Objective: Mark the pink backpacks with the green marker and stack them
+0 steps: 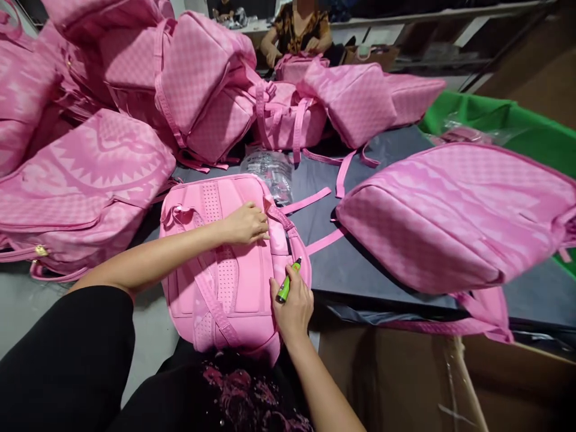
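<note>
"At the fingertips, what do you list?"

"One green marker (288,283), dark at both ends, grasped in my right hand (294,303): thumb and fingers closed about the barrel, upper end slanting away from me, near the side pocket (280,245) of the bag."

"Left hand (248,225)?"

"Laid across the back panel of one pink backpack (252,279), fingers bent at the panel's edge. Whether they pinch the fabric, I cannot tell from my end."

"Position of that backpack?"

"Directly before the wearer, back panel up, lower end over the lap, upper end at the dark grey table (321,171). One shoulder strap (215,306) runs slantwise over the panel, passing under the left forearm."

"Next ring out?"

"Just beyond its upper right corner, one clear plastic packet (272,174), contents unclear to me. To the left, one toothed-pattern backpack (103,168). To the right, one checked backpack (432,216) on the table, straps hanging past the near edge."

"Outermost?"

"One heap of backpacks (202,78) at the far side; one green cloth-like item (490,107) behind the checked backpack; one cardboard box (396,372) below the table; one co-worker (306,30), hands at another pink bag (299,67)."
</note>
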Demonstrator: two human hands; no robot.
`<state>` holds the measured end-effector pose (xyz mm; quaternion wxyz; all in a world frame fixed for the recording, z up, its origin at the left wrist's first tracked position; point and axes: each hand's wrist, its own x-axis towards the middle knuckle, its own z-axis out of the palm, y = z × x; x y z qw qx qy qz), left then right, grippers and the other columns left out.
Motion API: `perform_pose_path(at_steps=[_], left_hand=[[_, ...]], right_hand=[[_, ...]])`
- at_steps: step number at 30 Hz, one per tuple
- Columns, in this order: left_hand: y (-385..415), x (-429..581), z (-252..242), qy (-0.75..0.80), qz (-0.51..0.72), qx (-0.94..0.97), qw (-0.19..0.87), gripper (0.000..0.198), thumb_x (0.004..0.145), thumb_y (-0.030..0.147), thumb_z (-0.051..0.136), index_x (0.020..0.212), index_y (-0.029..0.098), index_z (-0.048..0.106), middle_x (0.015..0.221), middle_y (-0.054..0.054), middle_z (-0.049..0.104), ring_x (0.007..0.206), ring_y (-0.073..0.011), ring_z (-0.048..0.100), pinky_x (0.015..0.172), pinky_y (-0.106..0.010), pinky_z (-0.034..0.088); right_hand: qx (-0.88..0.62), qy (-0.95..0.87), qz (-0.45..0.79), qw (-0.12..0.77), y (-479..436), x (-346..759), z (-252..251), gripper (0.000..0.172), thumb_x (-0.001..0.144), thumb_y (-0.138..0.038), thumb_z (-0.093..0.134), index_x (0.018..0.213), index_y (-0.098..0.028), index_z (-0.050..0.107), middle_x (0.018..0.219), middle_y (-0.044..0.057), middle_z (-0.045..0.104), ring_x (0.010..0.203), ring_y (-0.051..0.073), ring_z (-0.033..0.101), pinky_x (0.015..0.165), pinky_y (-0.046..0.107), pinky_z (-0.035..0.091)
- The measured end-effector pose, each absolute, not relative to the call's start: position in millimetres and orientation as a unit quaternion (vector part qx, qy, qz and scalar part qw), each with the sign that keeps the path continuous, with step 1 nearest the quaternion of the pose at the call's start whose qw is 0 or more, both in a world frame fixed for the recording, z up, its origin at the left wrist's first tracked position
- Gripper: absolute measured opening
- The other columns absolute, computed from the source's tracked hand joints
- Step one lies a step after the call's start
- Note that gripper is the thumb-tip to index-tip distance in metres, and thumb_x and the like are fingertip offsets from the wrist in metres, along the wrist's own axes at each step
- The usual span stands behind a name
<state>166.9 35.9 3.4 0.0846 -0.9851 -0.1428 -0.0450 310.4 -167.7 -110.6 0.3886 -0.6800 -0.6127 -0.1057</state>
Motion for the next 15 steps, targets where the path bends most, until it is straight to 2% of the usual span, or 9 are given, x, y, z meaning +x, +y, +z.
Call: perform_pose_path(at_steps=[5,10,12,15], left_hand=[[66,145,15,-0.145,-0.058,-0.980,0.126,0.053,0.101,0.057,0.038,0.081,0.019,0.069,0.085,-0.006,0.067,0.087,-0.0224,0.054,0.094,-0.044,0.034],[107,122,36,-0.237,-0.129,-0.940,0.209,0.056,0.100,0.061,0.035,0.083,0.019,0.067,0.096,-0.005,0.063,0.108,-0.0254,0.049,0.110,-0.054,0.023],[99,123,34,-0.228,-0.122,-0.948,0.188,0.056,0.099,0.063,0.036,0.085,0.019,0.066,0.099,-0.006,0.063,0.109,-0.0257,0.048,0.111,-0.055,0.024],[67,129,22,-0.171,-0.090,-0.974,0.118,0.058,0.093,0.070,0.042,0.086,0.018,0.067,0.093,-0.006,0.064,0.100,-0.0253,0.051,0.109,-0.054,0.031]], right_hand=[[-0.671,-0.619,-0.126,0.388,-165,309,-113,0.039,0.096,-0.032,0.061,0.130,-0.013,0.053,0.110,0.017,0.073,0.090,0.029,0.071,0.076,0.039,0.052],[-0.664,-0.625,-0.131,0.389,-166,312,-113,0.039,0.095,-0.031,0.064,0.128,-0.014,0.053,0.105,0.015,0.074,0.085,0.027,0.071,0.074,0.038,0.053],[-0.661,-0.629,-0.107,0.396,-167,316,-111,0.040,0.094,-0.032,0.064,0.129,-0.014,0.053,0.107,0.015,0.074,0.086,0.027,0.072,0.076,0.038,0.054],[-0.649,-0.616,-0.050,0.443,-169,323,-94,0.041,0.093,-0.028,0.066,0.131,-0.018,0.054,0.116,0.014,0.072,0.098,0.026,0.072,0.084,0.039,0.056]])
